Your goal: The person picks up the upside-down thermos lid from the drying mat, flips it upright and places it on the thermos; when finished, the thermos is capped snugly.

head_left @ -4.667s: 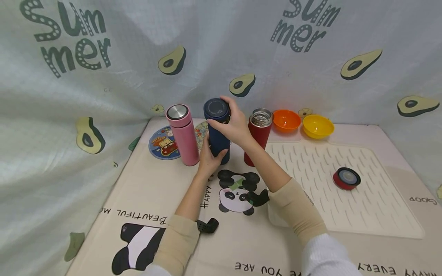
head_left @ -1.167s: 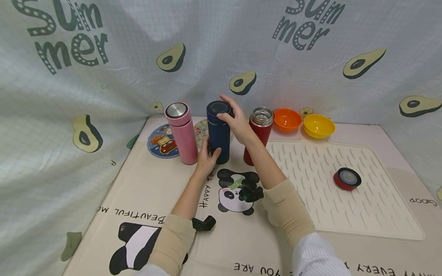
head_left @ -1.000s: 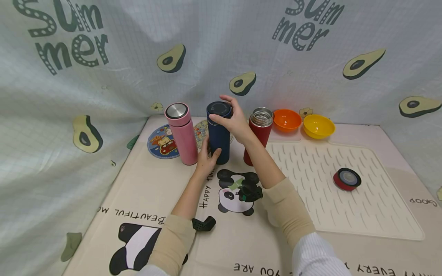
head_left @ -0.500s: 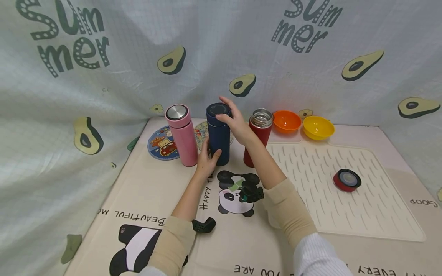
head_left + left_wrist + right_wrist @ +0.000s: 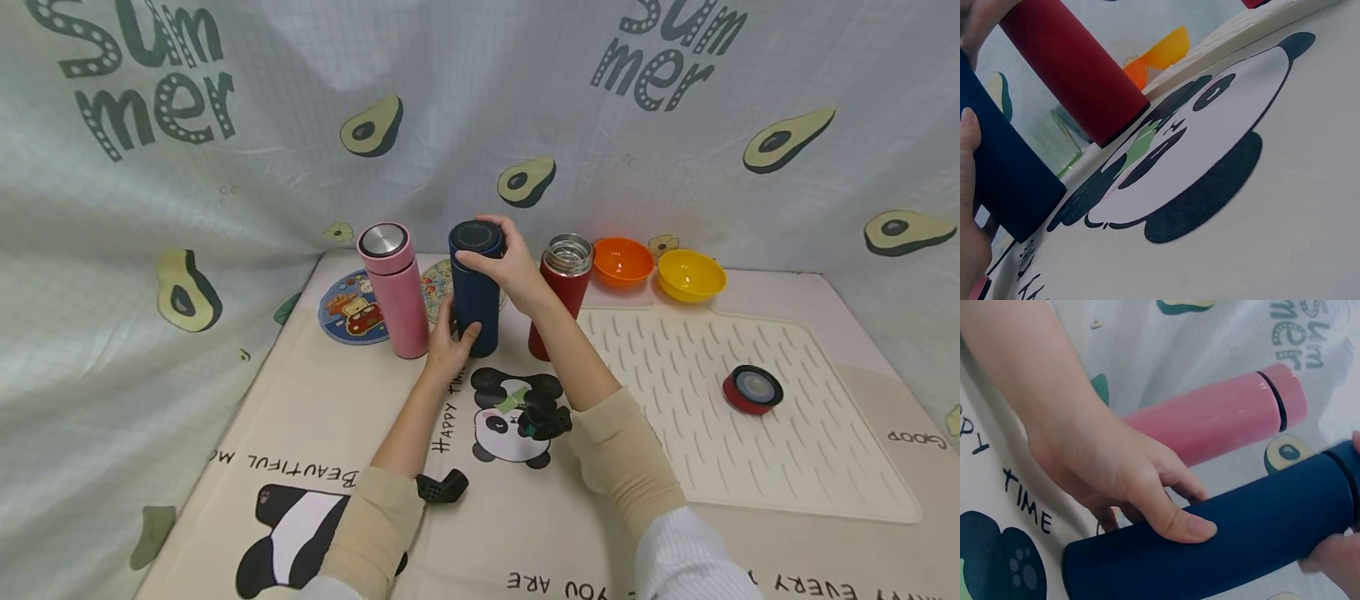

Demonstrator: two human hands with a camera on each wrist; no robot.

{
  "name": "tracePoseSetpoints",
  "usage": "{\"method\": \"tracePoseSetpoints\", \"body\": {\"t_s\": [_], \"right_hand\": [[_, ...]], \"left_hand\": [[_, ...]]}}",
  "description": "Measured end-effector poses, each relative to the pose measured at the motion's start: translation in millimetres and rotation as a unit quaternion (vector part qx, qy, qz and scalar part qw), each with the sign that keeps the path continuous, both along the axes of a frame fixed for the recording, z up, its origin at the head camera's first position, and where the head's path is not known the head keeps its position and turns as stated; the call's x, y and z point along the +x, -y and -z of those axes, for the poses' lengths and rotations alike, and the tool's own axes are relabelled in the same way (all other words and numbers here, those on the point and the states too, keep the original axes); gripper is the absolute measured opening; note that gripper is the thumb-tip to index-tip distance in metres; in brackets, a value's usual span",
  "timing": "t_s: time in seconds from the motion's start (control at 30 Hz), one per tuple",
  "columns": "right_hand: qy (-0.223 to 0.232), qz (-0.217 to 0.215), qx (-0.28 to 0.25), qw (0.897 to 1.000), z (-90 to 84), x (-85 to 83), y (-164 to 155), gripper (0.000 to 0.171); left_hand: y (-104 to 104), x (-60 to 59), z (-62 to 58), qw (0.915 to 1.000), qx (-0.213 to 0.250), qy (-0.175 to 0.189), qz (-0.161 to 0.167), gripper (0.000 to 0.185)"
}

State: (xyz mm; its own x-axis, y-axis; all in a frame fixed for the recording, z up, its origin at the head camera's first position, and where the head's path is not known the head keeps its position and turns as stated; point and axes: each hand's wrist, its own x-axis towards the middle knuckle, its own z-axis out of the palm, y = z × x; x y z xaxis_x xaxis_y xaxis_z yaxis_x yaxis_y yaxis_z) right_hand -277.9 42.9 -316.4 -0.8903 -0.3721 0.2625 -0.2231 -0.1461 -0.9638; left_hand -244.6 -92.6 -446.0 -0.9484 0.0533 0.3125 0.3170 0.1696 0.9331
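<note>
The dark blue flask (image 5: 476, 292) stands upright on the table (image 5: 352, 417), its long axis vertical, between the pink flask (image 5: 395, 289) and the red flask (image 5: 557, 293). The left hand (image 5: 448, 348) grips the blue flask low on its body, fingers (image 5: 1175, 520) curled round the barrel just above the base. The right hand (image 5: 512, 267) sits at the top of the same flask, its fingers wrapped round the blue lid (image 5: 476, 237). Both hands are thus on the one flask, the right directly above the left along its axis.

The red flask stands open-mouthed just beside the blue one; a red lid (image 5: 752, 389) lies well apart from it on the ribbed mat (image 5: 750, 450). The seam between the blue lid and the body is hidden under the right fingers, so whether the lid is seated cannot be told. The left wrist view cuts off the flask's top.
</note>
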Motion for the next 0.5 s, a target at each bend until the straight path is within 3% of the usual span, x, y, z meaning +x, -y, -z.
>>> {"method": "tracePoseSetpoints", "body": {"t_s": [0.1,0.3,0.43,0.5], "right_hand": [[-0.009,0.010,0.012,1.000,-1.1,-1.2,0.3,0.060],[0.013,0.002,-0.031,0.999,-1.0,-0.3,0.6,0.053],[0.002,0.033,0.014,0.999,0.8,0.9,2.8,0.062],[0.001,0.017,0.008,1.000,0.6,1.5,2.7,0.063]], "left_hand": [[-0.3,-0.6,-2.3,1.0000,-0.004,-0.002,0.001,0.062],[-0.1,0.3,-3.4,1.0000,-0.006,0.002,-0.001,0.063],[0.5,1.7,-0.8,1.0000,0.001,-0.008,0.000,0.071],[0.9,1.4,0.1,1.0000,0.003,-0.010,0.000,0.077]]}}
